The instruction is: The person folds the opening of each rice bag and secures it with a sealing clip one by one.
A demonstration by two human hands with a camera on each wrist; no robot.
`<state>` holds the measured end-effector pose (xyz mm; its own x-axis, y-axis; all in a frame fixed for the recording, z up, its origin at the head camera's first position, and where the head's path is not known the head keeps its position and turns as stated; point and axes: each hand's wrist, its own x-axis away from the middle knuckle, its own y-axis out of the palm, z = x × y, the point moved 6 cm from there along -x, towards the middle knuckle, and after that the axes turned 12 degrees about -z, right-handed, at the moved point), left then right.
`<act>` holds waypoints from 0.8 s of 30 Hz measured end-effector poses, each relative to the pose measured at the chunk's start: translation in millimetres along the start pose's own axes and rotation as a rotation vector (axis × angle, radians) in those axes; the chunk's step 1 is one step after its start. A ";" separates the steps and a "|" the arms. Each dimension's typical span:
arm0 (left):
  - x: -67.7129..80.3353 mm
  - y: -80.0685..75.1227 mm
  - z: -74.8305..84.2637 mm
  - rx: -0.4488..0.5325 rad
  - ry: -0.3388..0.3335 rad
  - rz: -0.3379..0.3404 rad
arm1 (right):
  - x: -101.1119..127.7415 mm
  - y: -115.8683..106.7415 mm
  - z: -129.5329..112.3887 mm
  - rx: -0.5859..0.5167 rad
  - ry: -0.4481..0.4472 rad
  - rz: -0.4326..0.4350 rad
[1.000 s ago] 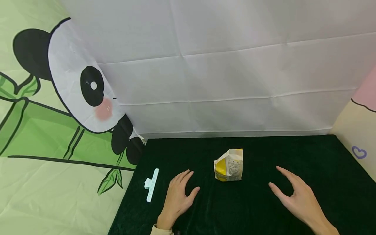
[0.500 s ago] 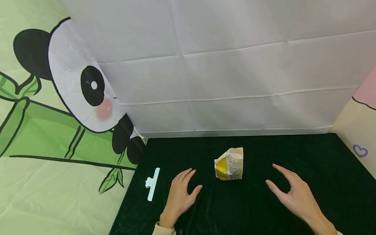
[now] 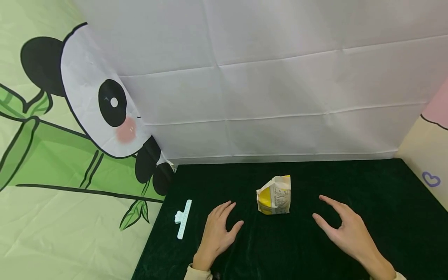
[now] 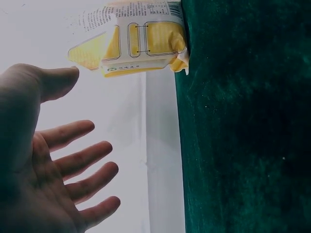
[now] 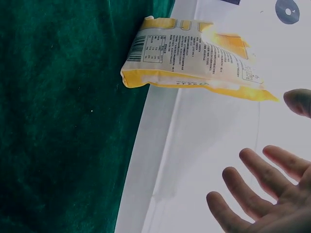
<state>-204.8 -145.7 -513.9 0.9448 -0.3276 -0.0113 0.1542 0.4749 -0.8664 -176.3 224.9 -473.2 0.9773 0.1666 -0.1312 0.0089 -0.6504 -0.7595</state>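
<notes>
Between the two hands, a little beyond their fingertips, a small yellow-and-white snack bag [image 3: 274, 195] is seen standing upright on the dark green velvet tablecloth [image 3: 367, 182]. Its top edge is crumpled and appears open. A barcode and blocks of small print are shown on the white panel in the right wrist view, and outlined boxes on the yellow side in the left wrist view; none of the writing can be read and no brand name can be made out.

Nothing is held by the left hand [image 3: 217, 230]: it is laid low over the cloth with the fingers straight and slightly spread, the thumb pointed toward the bag. The right hand [image 3: 344, 231] is likewise empty, its fingers extended and relaxed, raised slightly above the cloth, with the thumb turned toward the bag. The bag is touched by neither hand.

Outward of the left hand, near the cloth's edge, a pale mint bag-sealing clip [image 3: 182, 219] is laid flat.

Beyond the hands, a creased white cloth backdrop [image 3: 280, 85] is hung behind the table. A printed sheet with a cartoon panda [image 3: 98, 97] and green bamboo is draped beyond the left hand, and a cream sheet bearing a small purple heart [image 3: 431, 179] is seen beyond the right hand.
</notes>
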 end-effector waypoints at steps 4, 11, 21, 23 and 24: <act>-0.2 0.6 0.7 0.010 -0.003 -0.010 | -1.0 0.7 -2.4 0.016 0.000 -0.001; -1.6 0.6 3.4 0.011 0.002 -0.008 | -3.4 0.6 -7.2 0.028 -0.003 -0.005; -3.1 2.3 6.9 0.012 0.015 -0.008 | -3.4 2.2 -10.0 0.031 0.006 -0.011; -3.4 3.1 7.7 0.015 0.014 -0.009 | -3.6 2.0 -11.2 0.028 0.000 -0.007; -3.6 3.5 8.1 0.016 0.015 -0.009 | -3.6 1.8 -11.8 0.026 -0.004 -0.004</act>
<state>-205.3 -136.3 -512.8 0.9389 -0.3439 -0.0110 0.1675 0.4848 -0.8584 -177.3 214.4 -466.6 0.9763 0.1726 -0.1307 0.0074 -0.6299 -0.7767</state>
